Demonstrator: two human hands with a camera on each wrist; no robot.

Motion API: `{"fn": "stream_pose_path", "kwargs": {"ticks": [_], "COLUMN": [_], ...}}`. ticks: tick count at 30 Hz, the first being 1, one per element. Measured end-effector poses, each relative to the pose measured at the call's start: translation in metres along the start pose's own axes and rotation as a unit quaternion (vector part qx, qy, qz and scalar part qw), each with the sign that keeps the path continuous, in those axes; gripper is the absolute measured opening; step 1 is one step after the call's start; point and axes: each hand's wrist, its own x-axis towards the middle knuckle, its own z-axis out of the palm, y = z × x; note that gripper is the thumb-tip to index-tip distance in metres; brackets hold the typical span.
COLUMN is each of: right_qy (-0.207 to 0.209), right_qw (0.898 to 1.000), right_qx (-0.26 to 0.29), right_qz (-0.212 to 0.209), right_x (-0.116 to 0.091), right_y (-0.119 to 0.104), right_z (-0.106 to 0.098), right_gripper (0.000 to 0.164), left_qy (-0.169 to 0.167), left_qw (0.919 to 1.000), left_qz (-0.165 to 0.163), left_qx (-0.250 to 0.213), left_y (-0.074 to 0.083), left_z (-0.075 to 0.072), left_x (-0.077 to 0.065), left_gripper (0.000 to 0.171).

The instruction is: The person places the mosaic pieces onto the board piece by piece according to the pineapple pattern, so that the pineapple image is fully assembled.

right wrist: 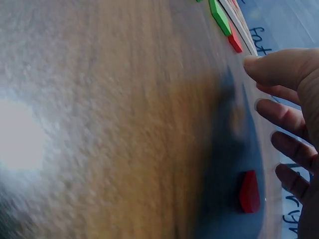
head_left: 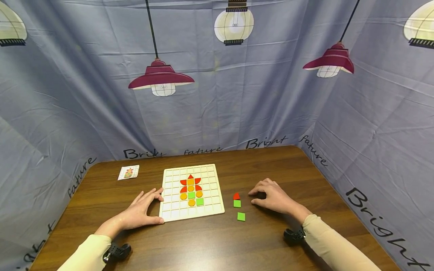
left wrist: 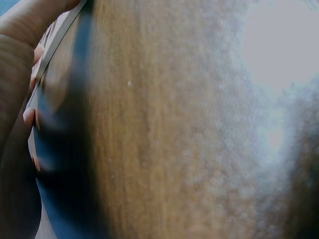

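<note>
A pale gridded board [head_left: 171, 209] lies on the table. Red petal-like pieces [head_left: 198, 188], orange round pieces [head_left: 191, 203] and green squares [head_left: 200, 201] form a flower pattern on it. My left hand [head_left: 139, 214] touches the board's left edge, thumb by the near corner and fingers spread farther up. To the board's right lie a loose red piece [head_left: 236, 196] and two loose green squares [head_left: 241, 216]. Beside them my right hand [head_left: 276, 197] hovers with fingers loosely bent, holding nothing. Another red piece [right wrist: 250, 191] shows below that hand in the right wrist view, hidden in the head view.
A small printed card [head_left: 128, 172] with a similar flower picture lies at the table's back left. The brown wooden table [head_left: 203, 244] meets a grey-blue curtain [head_left: 203, 113] at the back and sides.
</note>
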Motion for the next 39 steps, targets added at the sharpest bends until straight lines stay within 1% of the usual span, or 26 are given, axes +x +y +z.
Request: {"fn": "stream_pose_path", "kwargs": {"ticks": [6, 11, 17, 20, 27, 34, 39], "right_qy": [0.013, 0.012, 0.029, 0.031, 0.032, 0.027, 0.037], "right_qw": [1.000, 0.999, 0.999, 0.999, 0.999, 0.999, 0.999], "right_qx": [0.017, 0.020, 0.012, 0.012, 0.016, 0.019, 0.016], "right_qz": [-0.018, -0.034, -0.032, -0.026, -0.023, -0.015, -0.024], "right_x": [0.003, 0.006, 0.011, 0.013, 0.012, 0.009, 0.009], "right_y": [-0.012, -0.022, -0.029, -0.032, -0.034, -0.033, -0.033], "right_z": [0.009, 0.018, 0.025, 0.027, 0.027, 0.026, 0.028], "right_gripper": [0.020, 0.019, 0.023, 0.023, 0.019, 0.021, 0.019], "left_qy": [-0.002, 0.000, 0.000, 0.001, 0.000, 0.000, -0.001], "left_qw": [1.0000, 1.0000, 1.0000, 1.0000, 1.0000, 1.0000, 1.0000], "left_qz": [-0.003, -0.001, -0.003, -0.004, -0.003, 0.000, 0.000], "left_qx": [-0.001, -0.001, -0.001, 0.001, 0.002, 0.003, 0.006], "left_y": [0.001, 0.001, 0.002, 0.003, 0.002, 0.000, -0.001], "left_z": [-0.001, -0.002, -0.003, -0.003, -0.002, -0.001, 0.000], "left_x": [-0.001, -0.001, -0.001, 0.000, 0.001, 0.001, 0.001], "left_gripper": [0.060, 0.060, 0.059, 0.059, 0.060, 0.060, 0.060]}}
